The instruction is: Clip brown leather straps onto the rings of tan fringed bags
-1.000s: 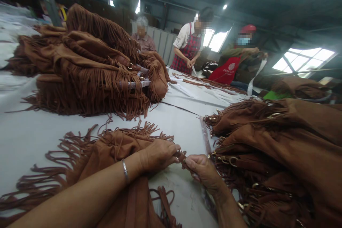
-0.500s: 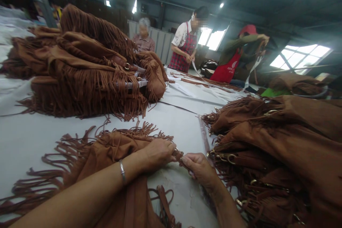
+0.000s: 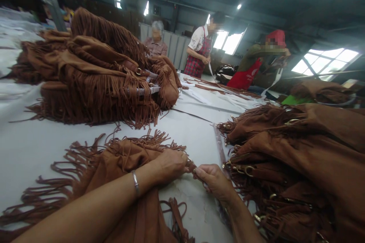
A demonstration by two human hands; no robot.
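A brown fringed suede bag [image 3: 119,159] lies on the white table [image 3: 34,144] right in front of me. My left hand [image 3: 170,165], a silver bangle on its wrist, grips the bag's corner where a metal ring sits. My right hand [image 3: 214,180] faces it, fingers pinched on a short brown strap end [image 3: 194,169] at that same corner. The two hands almost touch.
A big pile of the same fringed bags [image 3: 94,72] sits at the back left, another pile with metal rings [image 3: 291,159] at my right. Three people [image 3: 201,49] work at the table's far end among brown straps and white sheets.
My hands stay on the bag's corner with only small finger movement. The person in the red cap at the far right has lowered a raised arm.
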